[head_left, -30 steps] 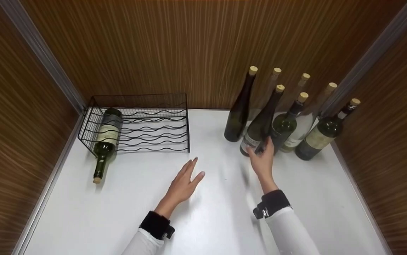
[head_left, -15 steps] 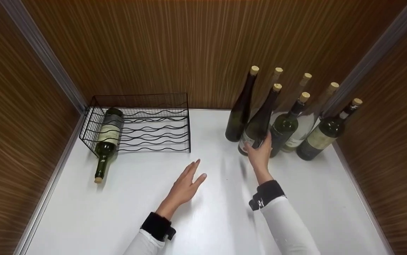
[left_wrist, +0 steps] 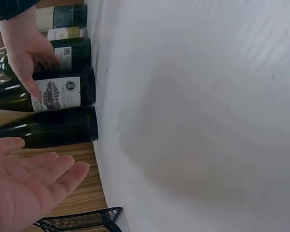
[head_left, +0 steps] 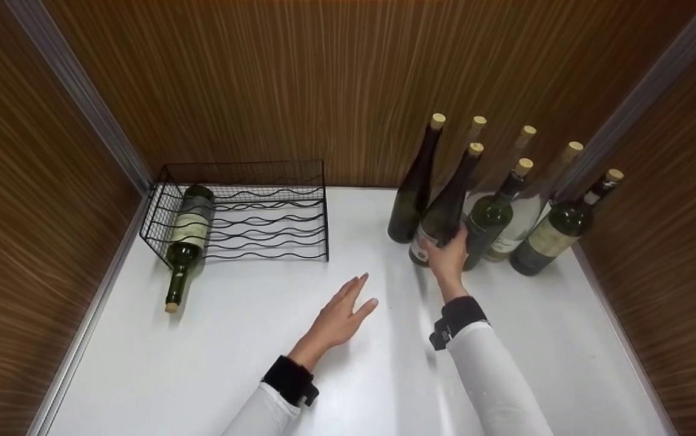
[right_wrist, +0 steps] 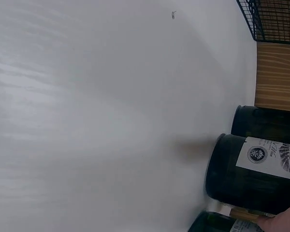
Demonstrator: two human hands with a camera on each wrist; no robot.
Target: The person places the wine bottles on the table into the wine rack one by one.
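My right hand [head_left: 449, 259] grips the lower body of a dark, slender wine bottle [head_left: 446, 212] with a white label, thumb on one side and fingers round the other. The bottle is upright and slightly tilted in the head view; the right wrist view shows its base and label [right_wrist: 268, 157] close up. In the left wrist view the right hand [left_wrist: 31, 53] is seen around it too. My left hand [head_left: 338, 315] hovers over the white table with fingers extended and thumb apart, holding nothing. Its palm and fingers [left_wrist: 34, 181] show in the left wrist view.
A black wire wine rack [head_left: 326, 224] stands at the back left, with a green wine bottle [head_left: 190, 227] lying in its left slot. Beside the gripped bottle stand another dark bottle [head_left: 409, 209], a green bottle [head_left: 490, 218], a labelled bottle [head_left: 550, 237] and several clear ones.
My right hand has closed more firmly round the dark bottle, which has shifted slightly and straightened. My left hand has moved a little to the right.
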